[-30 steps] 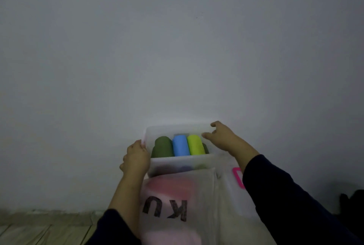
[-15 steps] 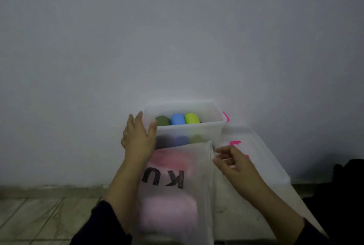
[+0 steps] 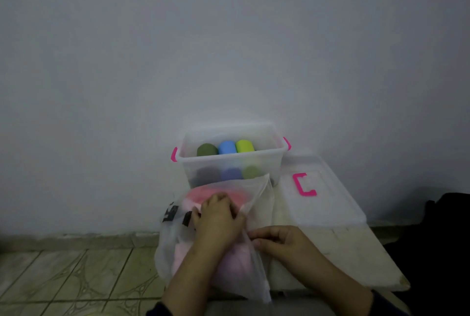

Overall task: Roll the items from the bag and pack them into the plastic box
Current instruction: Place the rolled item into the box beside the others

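**Both hands at the bag, box waiting behind it**

The frosted plastic bag [image 3: 218, 244] lies on the bench [image 3: 356, 252] at its near left corner, its long axis running away from the person toward the wall. The clear plastic box [image 3: 230, 160] stands directly beyond the bag's far end, touching or nearly so, against the wall. So anything drawn out of the bag must travel straight forward to reach the box.

The left hand [image 3: 218, 219] is pressed onto the top of the bag, fingers bent over the pink folded items [image 3: 203, 252] showing through the film; whether it is inside the opening or only on the outside, I cannot tell. The right hand [image 3: 277, 242] sits just beside it at the bag's right edge, fingers curled and seemingly pinching the film there (probably holding the mouth open). The left hand is the nearer to the pink items.

In the box three rolls stand side by side: dark green [image 3: 207, 150], blue [image 3: 227, 147] and lime [image 3: 244, 146]. The box lid [image 3: 320, 198] lies flat to the right.

Half a second ago the left hand was up on the box's near left corner and the right hand was at the bag's upper right edge; both have since come down onto the bag.
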